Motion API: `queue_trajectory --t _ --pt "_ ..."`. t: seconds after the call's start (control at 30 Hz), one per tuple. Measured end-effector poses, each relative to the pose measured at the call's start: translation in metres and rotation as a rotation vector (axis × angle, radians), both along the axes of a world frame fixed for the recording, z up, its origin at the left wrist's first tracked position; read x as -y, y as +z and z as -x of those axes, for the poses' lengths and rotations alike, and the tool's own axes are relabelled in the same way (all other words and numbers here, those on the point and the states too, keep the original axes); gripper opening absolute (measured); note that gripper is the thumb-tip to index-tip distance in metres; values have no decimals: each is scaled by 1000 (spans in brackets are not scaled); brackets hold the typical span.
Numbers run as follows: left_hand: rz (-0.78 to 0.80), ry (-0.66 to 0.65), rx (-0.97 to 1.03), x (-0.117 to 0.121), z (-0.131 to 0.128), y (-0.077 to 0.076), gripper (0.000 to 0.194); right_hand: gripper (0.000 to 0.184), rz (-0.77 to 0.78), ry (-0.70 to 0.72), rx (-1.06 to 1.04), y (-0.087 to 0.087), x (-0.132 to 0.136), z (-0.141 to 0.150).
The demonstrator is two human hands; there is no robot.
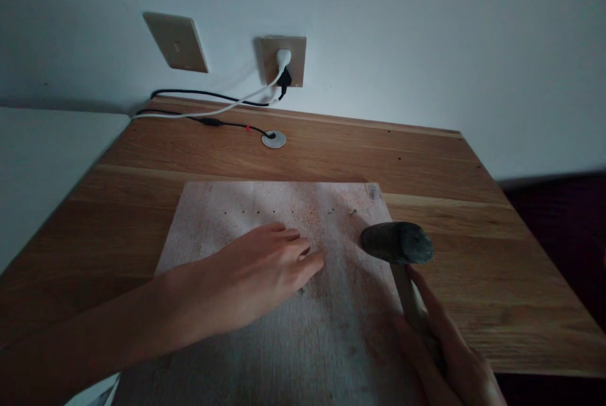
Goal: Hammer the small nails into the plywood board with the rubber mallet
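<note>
My right hand (454, 355) grips the pale handle of a hammer (396, 242), its dark, blunt head raised over the right edge of a worn wooden board (303, 355). My left hand (279, 261) rests low over the middle of the board with its fingers curled together. Whatever those fingers hold, if anything, is hidden. A row of small dark holes or nail heads (274, 211) runs across the board near its far edge. Toward the right end of that row, a small nail-like piece (353, 211) shows. Another tiny bit (302, 292) lies just below my left hand.
Under the board is a brown wooden desk (473, 267). Against the wall behind, a white plug and a black plug sit in a socket (296, 52), their cables trailing left. A round cable grommet (274, 139) is set in the desk. A blank wall plate (177, 43) hangs left.
</note>
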State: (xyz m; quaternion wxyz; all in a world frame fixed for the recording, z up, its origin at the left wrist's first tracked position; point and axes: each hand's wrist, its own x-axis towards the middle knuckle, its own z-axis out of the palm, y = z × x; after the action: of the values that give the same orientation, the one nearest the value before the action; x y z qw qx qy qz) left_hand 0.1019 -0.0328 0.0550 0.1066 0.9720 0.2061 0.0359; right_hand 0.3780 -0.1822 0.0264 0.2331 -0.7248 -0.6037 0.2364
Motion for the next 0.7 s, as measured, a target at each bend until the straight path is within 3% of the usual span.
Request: queue_trajectory --t 0.17,0.43,0.7 --pt "96 24 19 -1 6 -7 19 62 33 -10 5 -1 0 -2" --pt "179 25 30 -4 4 -8 20 73 -98 34 -8 -10 -2 -9" --pt "337 177 343 -45 6 -14 16 67 -66 1 -35 -7 -2 -4"
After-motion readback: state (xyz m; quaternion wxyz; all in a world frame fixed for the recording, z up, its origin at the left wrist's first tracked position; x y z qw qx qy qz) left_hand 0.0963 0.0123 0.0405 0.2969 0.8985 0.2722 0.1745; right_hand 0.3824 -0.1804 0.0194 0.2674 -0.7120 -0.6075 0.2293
